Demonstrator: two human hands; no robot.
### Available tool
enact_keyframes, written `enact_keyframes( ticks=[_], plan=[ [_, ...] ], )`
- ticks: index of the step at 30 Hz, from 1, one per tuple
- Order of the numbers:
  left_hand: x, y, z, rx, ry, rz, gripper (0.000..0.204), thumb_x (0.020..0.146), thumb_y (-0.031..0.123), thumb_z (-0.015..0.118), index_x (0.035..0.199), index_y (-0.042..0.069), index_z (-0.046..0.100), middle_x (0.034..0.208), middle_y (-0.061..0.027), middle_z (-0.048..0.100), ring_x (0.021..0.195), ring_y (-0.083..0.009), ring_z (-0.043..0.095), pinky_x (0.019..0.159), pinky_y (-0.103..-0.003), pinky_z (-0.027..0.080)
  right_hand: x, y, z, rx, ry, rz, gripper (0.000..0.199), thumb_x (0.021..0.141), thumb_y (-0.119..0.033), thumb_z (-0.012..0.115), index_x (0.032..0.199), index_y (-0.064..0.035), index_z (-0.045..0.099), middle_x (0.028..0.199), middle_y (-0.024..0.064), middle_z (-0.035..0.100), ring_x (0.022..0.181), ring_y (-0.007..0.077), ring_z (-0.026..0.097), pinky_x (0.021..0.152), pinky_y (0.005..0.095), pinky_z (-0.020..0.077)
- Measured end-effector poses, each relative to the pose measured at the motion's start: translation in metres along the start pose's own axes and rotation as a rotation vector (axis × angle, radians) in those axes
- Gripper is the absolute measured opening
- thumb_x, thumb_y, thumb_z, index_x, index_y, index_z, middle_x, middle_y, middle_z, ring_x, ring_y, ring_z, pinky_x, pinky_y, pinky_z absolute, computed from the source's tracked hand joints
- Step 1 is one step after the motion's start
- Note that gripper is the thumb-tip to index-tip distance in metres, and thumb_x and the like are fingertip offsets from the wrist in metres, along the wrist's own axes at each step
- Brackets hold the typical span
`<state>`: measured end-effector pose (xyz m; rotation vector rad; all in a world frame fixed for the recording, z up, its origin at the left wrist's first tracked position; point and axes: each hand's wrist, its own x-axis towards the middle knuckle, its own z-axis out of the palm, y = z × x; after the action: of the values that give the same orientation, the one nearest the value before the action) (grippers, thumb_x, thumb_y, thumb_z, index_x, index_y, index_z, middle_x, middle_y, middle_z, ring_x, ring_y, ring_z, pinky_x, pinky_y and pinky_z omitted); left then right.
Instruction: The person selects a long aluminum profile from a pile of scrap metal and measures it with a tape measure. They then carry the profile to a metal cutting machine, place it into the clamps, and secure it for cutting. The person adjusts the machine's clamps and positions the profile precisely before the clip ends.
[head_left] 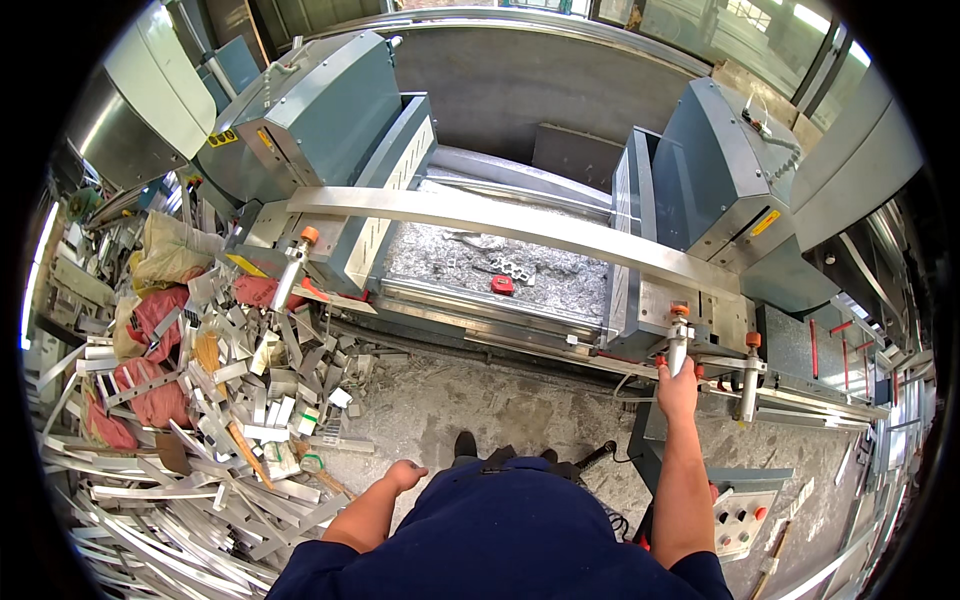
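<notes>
A long aluminium profile (500, 222) lies across a double-head cutting machine, from the left saw head (320, 120) to the right saw head (710, 170). My right hand (678, 385) is stretched out and grips the base of an upright clamp cylinder (679, 338) with an orange top, at the right head's table. My left hand (405, 472) hangs low beside my body with loosely curled fingers, holding nothing. A similar clamp cylinder (291, 268) stands at the left head.
A big heap of aluminium offcuts (210, 430) and red sacks (155, 400) fills the floor on my left. Metal chips cover the machine bed (490, 265), with a small red object (502, 284) on it. A button panel (742, 520) sits low on my right.
</notes>
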<state>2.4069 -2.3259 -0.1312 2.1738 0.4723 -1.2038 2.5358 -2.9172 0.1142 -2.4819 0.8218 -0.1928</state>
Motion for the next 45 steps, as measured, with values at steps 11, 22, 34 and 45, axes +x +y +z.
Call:
enact_keyframes(
  ticks=[11, 22, 34, 45],
  plan=[
    [-0.001, 0.001, 0.001, -0.022, 0.011, 0.008, 0.057, 0.081, 0.046, 0.067, 0.11, -0.003, 0.071, 0.113, -0.0229, 0.068, 0.106, -0.0352, 0.065, 0.093, -0.04, 0.05, 0.001, 0.002, 0.001, 0.016, -0.004, 0.004, 0.054, 0.088, -0.026, 0.067, 0.131, -0.0012, 0.045, 0.108, 0.0282, 0.065, 0.1, 0.0451, 0.064, 0.084, 0.0508, 0.0505],
    [-0.014, 0.012, 0.001, -0.116, 0.061, 0.02, 0.047, 0.079, 0.041, 0.069, 0.093, -0.004, 0.074, 0.085, -0.0153, 0.073, 0.077, -0.0265, 0.069, 0.074, -0.039, 0.053, -0.001, -0.007, -0.005, -0.028, -0.022, 0.057, 0.053, 0.088, -0.03, 0.065, 0.129, -0.0026, 0.045, 0.105, 0.0281, 0.065, 0.098, 0.0461, 0.063, 0.083, 0.0523, 0.0501],
    [-0.059, 0.056, -0.017, -0.135, 0.041, 0.035, 0.037, 0.082, 0.027, 0.071, 0.094, -0.007, 0.07, 0.081, -0.0132, 0.069, 0.068, -0.021, 0.064, 0.062, -0.035, 0.053, -0.003, -0.004, -0.006, -0.01, -0.021, 0.064, 0.054, 0.087, -0.032, 0.065, 0.128, -0.0046, 0.044, 0.105, 0.0257, 0.066, 0.097, 0.0449, 0.064, 0.083, 0.0528, 0.0496],
    [-0.048, 0.045, -0.019, -0.191, 0.028, 0.011, 0.039, 0.083, 0.028, 0.072, 0.1, -0.007, 0.069, 0.085, -0.0136, 0.069, 0.072, -0.0215, 0.065, 0.063, -0.035, 0.053, -0.005, -0.007, -0.008, -0.015, -0.01, 0.09, 0.051, 0.087, -0.032, 0.066, 0.126, -0.0045, 0.047, 0.105, 0.0258, 0.066, 0.098, 0.0447, 0.064, 0.084, 0.0514, 0.0499]
  ],
)
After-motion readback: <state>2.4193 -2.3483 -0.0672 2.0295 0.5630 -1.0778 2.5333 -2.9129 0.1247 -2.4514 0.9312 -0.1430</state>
